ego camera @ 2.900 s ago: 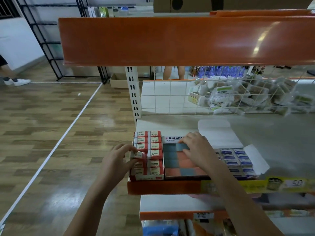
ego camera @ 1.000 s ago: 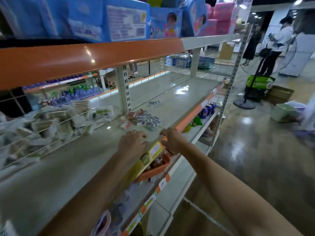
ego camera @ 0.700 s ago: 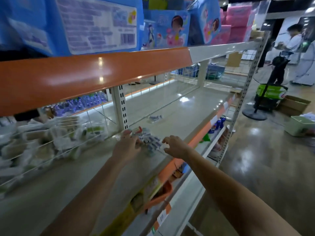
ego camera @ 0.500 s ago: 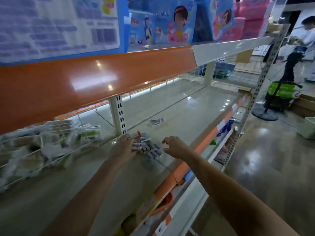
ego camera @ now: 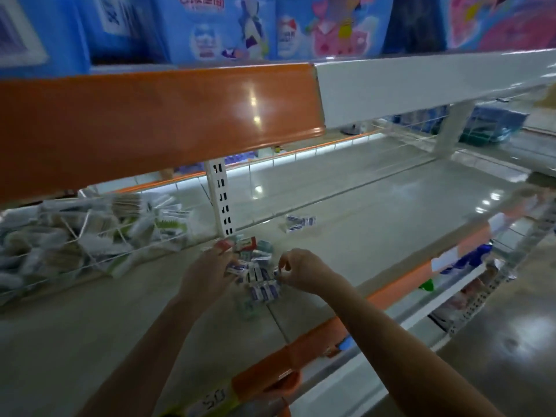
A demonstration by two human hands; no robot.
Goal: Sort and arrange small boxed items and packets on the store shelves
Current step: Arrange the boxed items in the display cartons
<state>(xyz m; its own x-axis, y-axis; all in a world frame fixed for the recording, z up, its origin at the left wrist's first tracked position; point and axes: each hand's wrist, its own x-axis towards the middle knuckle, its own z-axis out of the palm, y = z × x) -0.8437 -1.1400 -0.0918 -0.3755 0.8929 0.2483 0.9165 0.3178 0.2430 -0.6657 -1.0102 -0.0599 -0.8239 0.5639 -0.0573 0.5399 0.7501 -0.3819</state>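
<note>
Nearest me, my left hand (ego camera: 207, 272) curls over the pile of small boxes (ego camera: 255, 270) near the shelf's (ego camera: 376, 236) front edge, fingers holding several. My right hand (ego camera: 301, 270) pinches one box at the pile's right side. Farther back, a stray packet (ego camera: 299, 222) lies alone mid-shelf.

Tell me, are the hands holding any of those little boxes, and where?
Right hand pinches the end of one small box from the pile. Left hand rests on the pile; blur hides any hold.
</note>
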